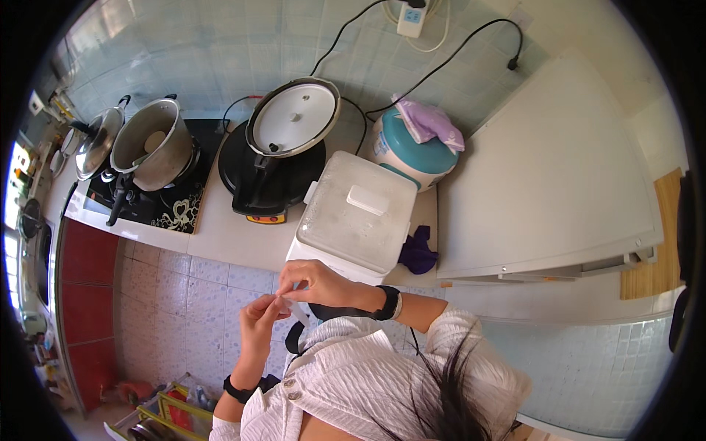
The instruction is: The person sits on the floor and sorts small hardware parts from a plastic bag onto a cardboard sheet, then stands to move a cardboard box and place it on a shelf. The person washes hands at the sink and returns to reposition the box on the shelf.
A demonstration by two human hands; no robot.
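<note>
My left hand [260, 320] and my right hand [311, 284] meet in front of my body, fingertips touching. Between them they pinch a small whitish, translucent strip [299, 314], with one end hanging below my right fingers. What the strip is cannot be made out. Just beyond my right hand, at the counter's front edge, stands a white rectangular container [336, 259] with a translucent lid [342, 215] and a raised handle.
A pressure-cooker lid [287, 118] rests on a black round electric appliance [265, 187]. Left of it, an open metal pot [162, 171] stands on the stove [187, 204]. A teal-topped cooker [386, 132] carries a lilac cloth [436, 124]. A dark purple cloth [419, 253] lies beside the container.
</note>
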